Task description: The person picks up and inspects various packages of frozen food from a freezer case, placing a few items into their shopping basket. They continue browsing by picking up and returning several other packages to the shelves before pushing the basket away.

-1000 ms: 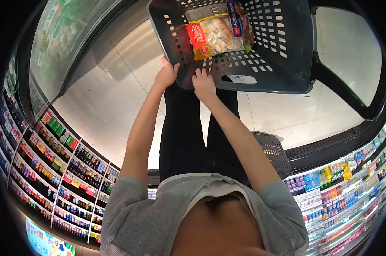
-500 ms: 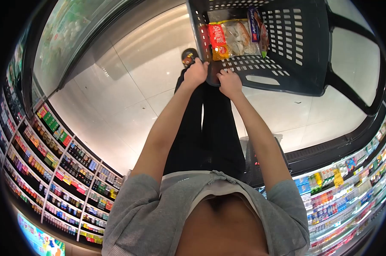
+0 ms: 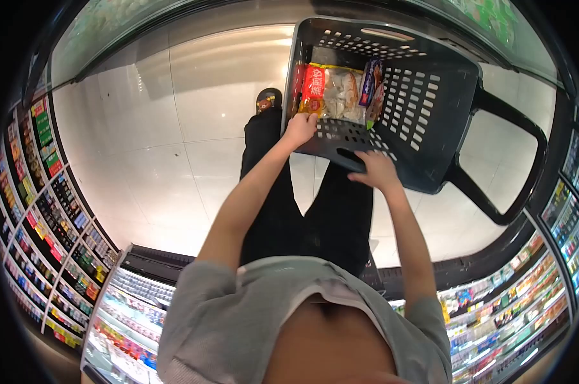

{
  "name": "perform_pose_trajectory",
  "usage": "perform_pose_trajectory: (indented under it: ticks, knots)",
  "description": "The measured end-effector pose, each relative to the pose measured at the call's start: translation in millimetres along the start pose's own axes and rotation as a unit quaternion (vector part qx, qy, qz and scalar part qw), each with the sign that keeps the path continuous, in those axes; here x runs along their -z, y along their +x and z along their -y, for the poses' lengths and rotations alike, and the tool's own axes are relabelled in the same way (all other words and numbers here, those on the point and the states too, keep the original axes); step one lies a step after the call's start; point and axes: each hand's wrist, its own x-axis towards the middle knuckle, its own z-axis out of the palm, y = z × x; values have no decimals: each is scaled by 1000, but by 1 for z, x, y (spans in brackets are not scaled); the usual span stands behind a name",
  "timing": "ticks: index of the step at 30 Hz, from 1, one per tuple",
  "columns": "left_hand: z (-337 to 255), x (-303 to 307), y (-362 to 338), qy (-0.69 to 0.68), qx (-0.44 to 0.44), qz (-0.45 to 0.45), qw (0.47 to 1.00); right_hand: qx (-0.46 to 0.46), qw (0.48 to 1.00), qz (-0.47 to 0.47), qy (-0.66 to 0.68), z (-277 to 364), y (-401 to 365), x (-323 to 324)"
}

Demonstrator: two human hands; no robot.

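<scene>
A dark grey shopping basket (image 3: 453, 109) with slotted walls is in front of my legs, tilted so that I look into it. My left hand (image 3: 300, 130) is closed around its near rim by the left corner. Farther right, my right hand (image 3: 376, 169) lies over the same rim at the oblong handle slot (image 3: 348, 153), thumb and fingers apart. Inside the basket are a red and clear bag of dumplings (image 3: 331, 93), a narrow purple package (image 3: 370, 82) and a smaller brownish pack with a green tip (image 3: 375, 105).
A long black handle (image 3: 533, 173) sticks out from the basket's right side. Glass-fronted cases (image 3: 488, 22) curve along the far side. Stocked shelves (image 3: 52, 224) stand at left, and lit shelves (image 3: 501, 313) behind me. Pale floor tiles (image 3: 148, 141) lie between.
The basket has shifted down and slightly left in view and turned clockwise. My right hand has moved right along the rim to the handle slot. My left hand still grips near the corner.
</scene>
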Motion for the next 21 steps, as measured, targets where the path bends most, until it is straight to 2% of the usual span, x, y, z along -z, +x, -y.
perform_pose_trajectory:
  ticks: [1, 2, 3, 5, 7, 9, 12, 15, 18, 21]
  knots:
    - [9, -14, 29, -3, -7, -39, 999, 15, 999, -25, -22, -25, -12, 1]
    - [3, -26, 41, 68, -33, -131, 989, 2, 999, -14, -46, -32, -27, 16]
    - [11, -31, 61, 111, -11, -135, 984, -19, 998, -1, -67, -35, -43, 30]
    - [39, -57, 121, 174, 41, -134, 975, -2, 993, -50, -102, -64, -63, 23]
    - [80, -74, 167, 164, 124, -162, 965, 26, 989, -55, -134, -97, -83, 27]
    - [73, -75, 173, 120, 224, -166, 953, 58, 989, -61, -126, -108, -76, 20]
    - [103, -92, 204, 104, 234, -187, 948, 55, 991, -67, -97, -103, -74, 26]
    - [147, -100, 244, 151, 241, -141, 948, 41, 994, -65, -83, -106, -78, 29]
    - [122, -103, 207, 63, 269, -233, 932, 23, 993, -77, -87, -103, -75, 26]
    - [154, -117, 208, -10, 110, -122, 986, 10, 991, -83, -103, -99, -81, 28]
